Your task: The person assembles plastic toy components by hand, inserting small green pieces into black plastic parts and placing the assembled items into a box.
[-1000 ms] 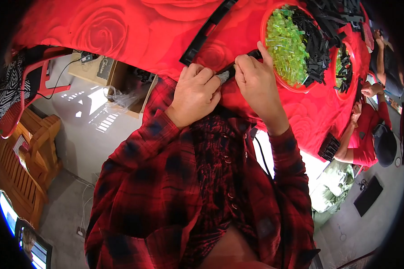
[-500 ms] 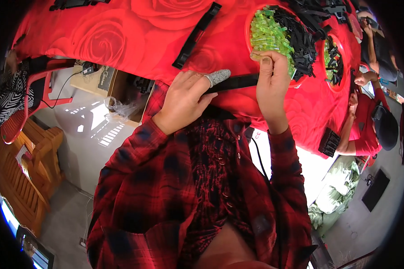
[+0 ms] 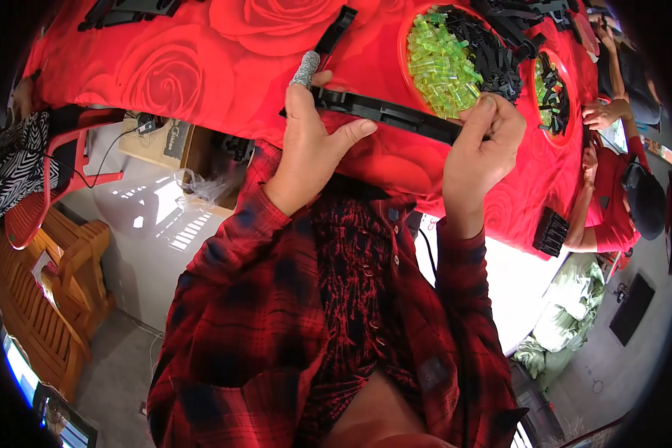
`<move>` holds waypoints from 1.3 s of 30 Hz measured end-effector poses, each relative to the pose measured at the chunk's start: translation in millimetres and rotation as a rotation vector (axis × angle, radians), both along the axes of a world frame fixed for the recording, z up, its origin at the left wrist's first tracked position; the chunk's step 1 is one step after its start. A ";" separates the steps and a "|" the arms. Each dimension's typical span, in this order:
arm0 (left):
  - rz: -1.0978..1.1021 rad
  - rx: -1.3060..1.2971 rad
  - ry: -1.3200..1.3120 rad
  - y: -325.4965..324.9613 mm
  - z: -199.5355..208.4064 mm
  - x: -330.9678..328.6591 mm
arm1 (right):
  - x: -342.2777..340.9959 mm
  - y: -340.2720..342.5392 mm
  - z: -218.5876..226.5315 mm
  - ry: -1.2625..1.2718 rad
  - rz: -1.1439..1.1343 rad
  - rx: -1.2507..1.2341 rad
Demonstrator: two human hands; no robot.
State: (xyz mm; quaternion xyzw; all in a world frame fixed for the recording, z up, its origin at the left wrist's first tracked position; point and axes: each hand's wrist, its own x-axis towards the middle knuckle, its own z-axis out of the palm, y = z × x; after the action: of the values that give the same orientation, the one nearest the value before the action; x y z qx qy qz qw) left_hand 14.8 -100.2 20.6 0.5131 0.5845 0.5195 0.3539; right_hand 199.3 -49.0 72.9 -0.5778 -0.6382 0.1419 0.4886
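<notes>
A long black plastic strip (image 3: 388, 111) with notches and raised edges spans between my two hands above the red tablecloth. Its left end is in my left hand (image 3: 306, 142), thumb along the near edge and the other fingers partly hidden behind it. A grey wrap (image 3: 305, 69) covers one finger of that hand. My right hand (image 3: 485, 153) grips the right end, its fingertips pinched together beside the basket. Whether a small piece is also between those fingertips I cannot tell. A second black strip (image 3: 334, 31) lies on the cloth, partly covered by my left hand.
A red basket (image 3: 405, 60) holds yellow-green clear pieces (image 3: 442, 71) and black clips (image 3: 493, 60). A smaller red basket (image 3: 569, 97) with similar pieces stands to its right. Black parts (image 3: 131, 11) lie at the far left. Other people (image 3: 612, 187) sit along the right side.
The strip has tilted, its left end rising and its right end lowering. My left hand has opened its grip wider, wrapped finger now pointing up. My right hand has moved right and nearer me.
</notes>
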 end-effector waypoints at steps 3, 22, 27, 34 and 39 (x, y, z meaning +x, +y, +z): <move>-0.051 -0.097 -0.604 5.2 17.7 14.3 | 3.4 -2.1 1.8 0.011 -0.047 0.052; -0.135 -0.194 -1.079 10.8 16.0 17.8 | -11.4 -26.9 -17.1 0.140 0.108 -0.053; -0.022 -0.200 -1.067 8.7 8.3 -4.2 | 12.3 8.6 -4.8 0.493 0.074 -0.339; -0.078 -0.205 -1.069 -8.3 5.0 -21.5 | 60.3 65.2 -24.1 -0.079 0.251 -0.379; -0.098 -0.258 -1.035 -17.0 5.9 -21.7 | 59.0 80.9 -13.4 -0.511 0.448 -0.244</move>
State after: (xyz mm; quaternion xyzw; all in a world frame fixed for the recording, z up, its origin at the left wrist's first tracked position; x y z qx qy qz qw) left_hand -6.9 -117.2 26.5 0.1688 0.3684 0.6113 0.6798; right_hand 258.3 31.9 59.6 -0.4943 -0.8289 0.1716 0.1977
